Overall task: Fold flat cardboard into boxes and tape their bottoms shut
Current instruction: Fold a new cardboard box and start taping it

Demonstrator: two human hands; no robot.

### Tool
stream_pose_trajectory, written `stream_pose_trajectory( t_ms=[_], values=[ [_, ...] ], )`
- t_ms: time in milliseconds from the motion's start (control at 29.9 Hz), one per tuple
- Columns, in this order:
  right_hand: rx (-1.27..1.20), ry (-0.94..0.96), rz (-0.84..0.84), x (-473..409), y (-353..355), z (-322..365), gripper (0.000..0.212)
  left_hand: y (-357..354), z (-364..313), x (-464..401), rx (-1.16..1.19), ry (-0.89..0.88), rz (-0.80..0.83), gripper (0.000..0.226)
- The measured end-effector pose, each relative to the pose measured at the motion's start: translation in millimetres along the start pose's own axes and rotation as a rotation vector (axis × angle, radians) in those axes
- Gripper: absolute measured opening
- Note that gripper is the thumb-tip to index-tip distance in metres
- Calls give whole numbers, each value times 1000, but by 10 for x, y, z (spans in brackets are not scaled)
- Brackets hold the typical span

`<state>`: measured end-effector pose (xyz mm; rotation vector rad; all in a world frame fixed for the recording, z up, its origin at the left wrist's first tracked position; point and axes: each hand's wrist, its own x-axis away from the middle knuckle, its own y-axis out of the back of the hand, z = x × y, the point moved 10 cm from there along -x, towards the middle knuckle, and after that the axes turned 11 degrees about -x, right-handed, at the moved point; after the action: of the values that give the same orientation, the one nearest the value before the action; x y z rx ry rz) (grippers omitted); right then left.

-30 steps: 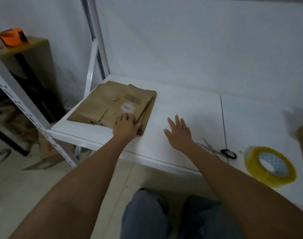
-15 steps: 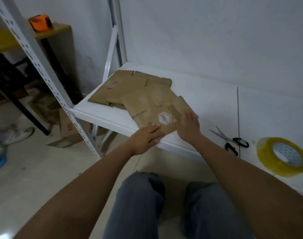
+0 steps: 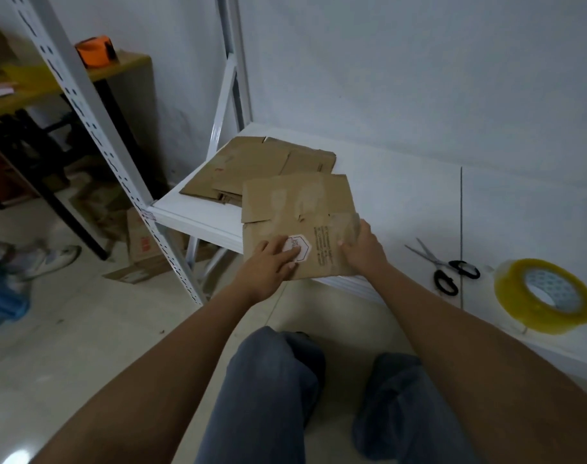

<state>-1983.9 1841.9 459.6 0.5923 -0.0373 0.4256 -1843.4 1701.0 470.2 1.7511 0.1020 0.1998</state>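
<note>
flat cardboard (image 3: pixel 298 209) unfolded, long axis pointing away | left hand (image 3: pixel 268 262) presses its label, right hand (image 3: pixel 364 246) grips its right edge | stack (image 3: pixel 252 165) beyond hands on worktop (image 3: pixel 402 202)

Brown cardboard (image 3: pixel 298 209) with white hexagon label (image 3: pixel 300 248), yellow tape roll (image 3: pixel 546 298), black-handled scissors (image 3: pixel 447 267).

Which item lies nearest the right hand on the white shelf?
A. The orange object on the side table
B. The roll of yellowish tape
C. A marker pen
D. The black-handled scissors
D: the scissors lie on the shelf just to the right of the right hand, while the tape roll sits farther right beyond them.
</note>
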Motion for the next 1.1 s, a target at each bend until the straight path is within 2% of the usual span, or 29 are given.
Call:
stream_pose_trajectory(
  t_ms=[167, 301, 401, 468, 502, 636, 870, 1104],
  values=[
    [-187, 116, -5, 94, 36, 73, 73, -145, -73, -104, 26, 102, 29, 49],
    [-294, 263, -47, 306, 246, 270, 70, 4, -382, -193, 272, 50, -26, 47],
    [-338, 301, -82, 447, 431, 411, 48, 219, -668, -199, 540, 2, -89, 48],
    [-379, 355, -30, 530, 493, 526, 29, 392, -842, -127, 730, 23, -106, 46],
    [-406, 367, 11, 612, 512, 595, 27, 459, -928, -79, 820, 34, -98, 45],
    [-543, 272, 203, 1016, 455, 724, 42, 606, -1170, 86, 1067, 22, -92, 48],
    [-578, 302, 182, 1421, 626, 837, 43, 754, -1396, 340, 1277, 13, -74, 45],
    [-595, 301, 210, 1681, 780, 934, 46, 1017, -1550, 533, 1314, -83, -111, 48]
  ],
)
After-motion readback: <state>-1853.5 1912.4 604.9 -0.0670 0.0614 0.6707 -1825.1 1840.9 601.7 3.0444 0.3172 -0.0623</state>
